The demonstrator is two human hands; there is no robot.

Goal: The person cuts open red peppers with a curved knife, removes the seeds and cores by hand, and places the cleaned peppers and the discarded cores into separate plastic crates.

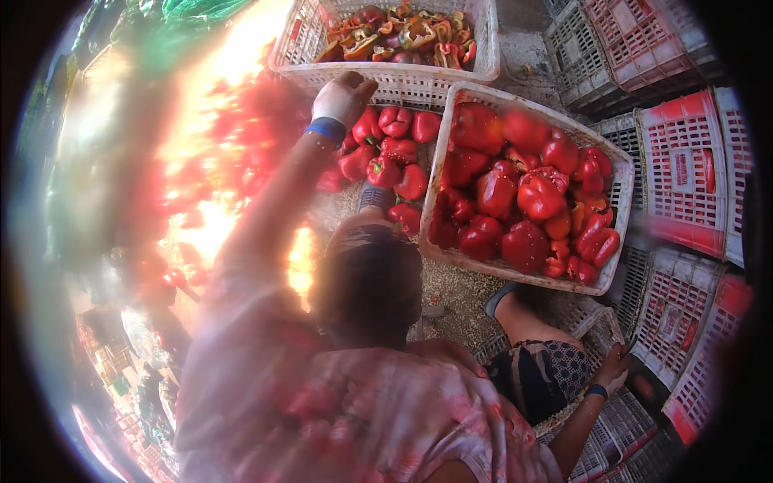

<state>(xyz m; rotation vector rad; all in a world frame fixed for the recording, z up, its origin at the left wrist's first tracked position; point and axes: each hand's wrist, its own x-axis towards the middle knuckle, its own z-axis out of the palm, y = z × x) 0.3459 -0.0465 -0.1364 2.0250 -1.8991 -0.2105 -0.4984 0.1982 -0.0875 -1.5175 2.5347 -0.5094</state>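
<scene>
My left hand [345,98], in a pale glove with a blue wristband, reaches forward to the near wall of a white crate of cut pepper pieces [403,36]. Its fingers are bent and pressed together; anything inside them is hidden. Beside and below it lies a loose pile of whole red bell peppers [388,153]. At the lower right, my right hand [614,369], also gloved and blue-banded, is closed by my knee around a thin dark knife-like tool [631,341]. Between the hands stands a tilted white crate [433,181] full of red peppers, several with their tops cut open.
Stacked white and red plastic crates [684,173] line the right side, some with peppers inside. More red peppers [233,145] spread at the left, washed out by glare. Seeds lie scattered over the floor [463,298]. My bare lower leg [523,318] is near the full crate.
</scene>
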